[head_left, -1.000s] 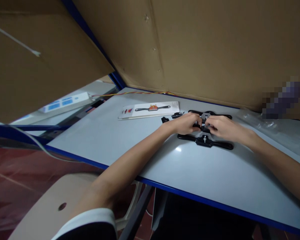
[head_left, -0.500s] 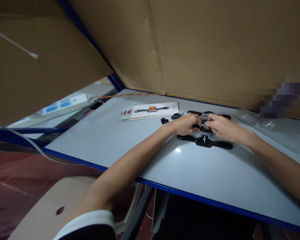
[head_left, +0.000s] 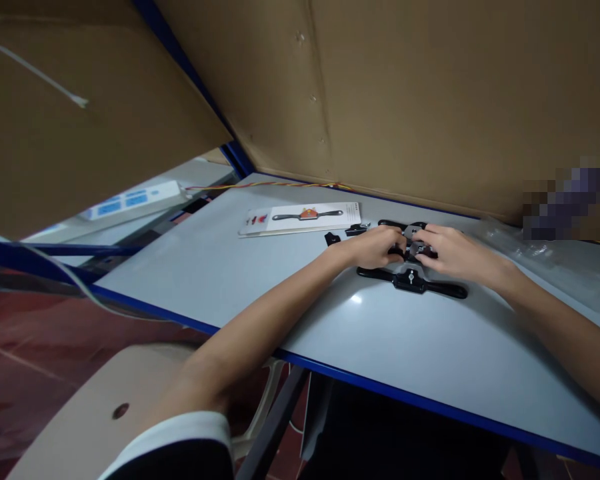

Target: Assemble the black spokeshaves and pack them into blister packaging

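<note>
Three black spokeshaves lie in a row on the table. My left hand has its fingers closed on the left side of the middle spokeshave. At its other side, the curled fingers of my right hand grip it near its centre, where a grey metal piece shows. Fingers hide most of this tool. The near spokeshave lies flat with its wing screw facing up. Behind my hands sits the far spokeshave, partly covered. Small black parts rest left of my left hand.
A printed spokeshave card package lies at the back left. Clear plastic packaging is on the right. Cardboard panels rise behind the table, and a white power strip sits on the left. A chair stands below.
My right-hand fingers have opened slightly and shifted around the middle spokeshave, so more of its centre shows. The camera view has moved a little; other tools stay put.
</note>
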### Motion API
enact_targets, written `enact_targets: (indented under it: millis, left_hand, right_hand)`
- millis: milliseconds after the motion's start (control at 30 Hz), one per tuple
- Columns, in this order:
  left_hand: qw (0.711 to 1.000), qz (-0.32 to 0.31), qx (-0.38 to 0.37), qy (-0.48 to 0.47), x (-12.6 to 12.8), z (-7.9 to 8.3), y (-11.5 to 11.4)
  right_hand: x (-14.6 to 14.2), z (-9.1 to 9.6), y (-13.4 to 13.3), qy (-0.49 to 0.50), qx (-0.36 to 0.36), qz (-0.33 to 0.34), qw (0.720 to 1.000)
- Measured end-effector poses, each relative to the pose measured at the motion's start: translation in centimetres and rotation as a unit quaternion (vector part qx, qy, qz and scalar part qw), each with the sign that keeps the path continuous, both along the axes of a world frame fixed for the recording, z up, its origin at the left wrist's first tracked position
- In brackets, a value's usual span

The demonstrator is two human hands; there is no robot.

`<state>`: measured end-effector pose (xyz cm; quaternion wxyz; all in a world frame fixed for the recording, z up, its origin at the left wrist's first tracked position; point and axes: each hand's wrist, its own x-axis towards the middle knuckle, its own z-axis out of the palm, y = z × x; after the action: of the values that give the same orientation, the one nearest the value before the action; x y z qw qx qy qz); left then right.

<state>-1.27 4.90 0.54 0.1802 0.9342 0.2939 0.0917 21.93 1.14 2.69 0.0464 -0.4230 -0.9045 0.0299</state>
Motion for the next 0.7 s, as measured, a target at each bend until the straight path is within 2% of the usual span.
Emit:
enact_targets:
  millis: [100, 233, 333, 433, 600, 700]
  left_hand:
    - [1.0, 0.001, -0.002, -0.001, 0.0, 0.1, 0.0]
    - [1.0, 0.003, -0.005, 0.006, 0.0, 0.2, -0.1]
    - [1.0, -0.001, -0.001, 0.007, 0.0, 0.2, -0.1]
    - [1.0, -0.001, -0.001, 0.008, -0.1, 0.2, -0.2]
    - [1.0, 0.001, -0.004, 0.016, -0.1, 0.3, -0.3]
    - [1.0, 0.0, 0.0, 0.018, 0.0, 0.4, -0.3]
  right_hand:
    - [0.2, -0.2, 0.1, -0.033, -0.01, 0.008, 0.999]
    - [0.5, -0.6, 0.4, 0.012, -0.03, 0.049, 0.998]
    - [0.4, -0.9, 0.4, 0.049, -0.013, 0.032, 0.998]
    - [0.2, -1.2, 0.5, 0.046, -0.008, 0.006, 0.999]
    - [0.3, -1.3, 0.5, 0.035, -0.024, 0.057, 0.997]
    - [0.4, -1.3, 0.5, 0.039, 0.0, 0.019, 0.999]
